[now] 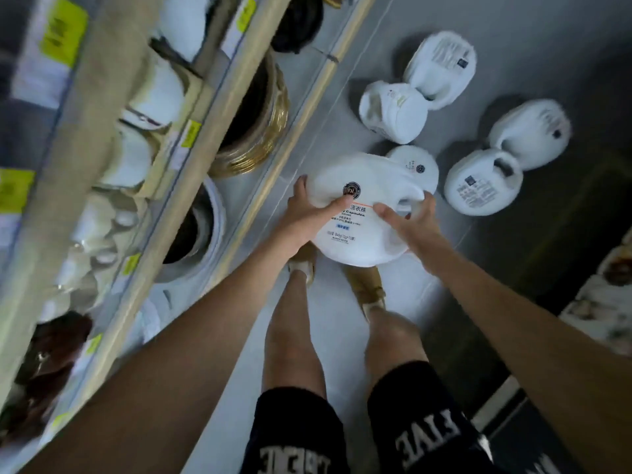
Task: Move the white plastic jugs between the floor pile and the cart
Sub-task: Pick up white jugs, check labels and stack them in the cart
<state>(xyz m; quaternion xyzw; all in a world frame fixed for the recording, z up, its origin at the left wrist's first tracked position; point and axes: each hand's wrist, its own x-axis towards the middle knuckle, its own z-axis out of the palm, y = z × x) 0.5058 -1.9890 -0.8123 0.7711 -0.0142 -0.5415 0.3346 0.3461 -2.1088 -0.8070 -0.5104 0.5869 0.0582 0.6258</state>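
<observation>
Jug (362,220) is off the floor, held above my shoes (366,285), label side up. The print reads "Capsules". The body is opaque, so I can't tell what's inside.
Left hand (304,217) is clamped on its left edge, thumb over the rim and index finger stretched to the round logo.
Right hand (413,220) grips the handle side, thumb on the face and fingers wrapped behind.
Five more white jugs lie on their sides on the grey floor (513,35): one (419,165) just behind the held one, a touching pair (393,111) further out, and another pair (482,181) to the right.
Shelving (102,138) on my left holds white cups (157,90), a gold wire basket (263,131) and a white-rimmed tub (205,227). Both have dark interiors, contents unreadable.
</observation>
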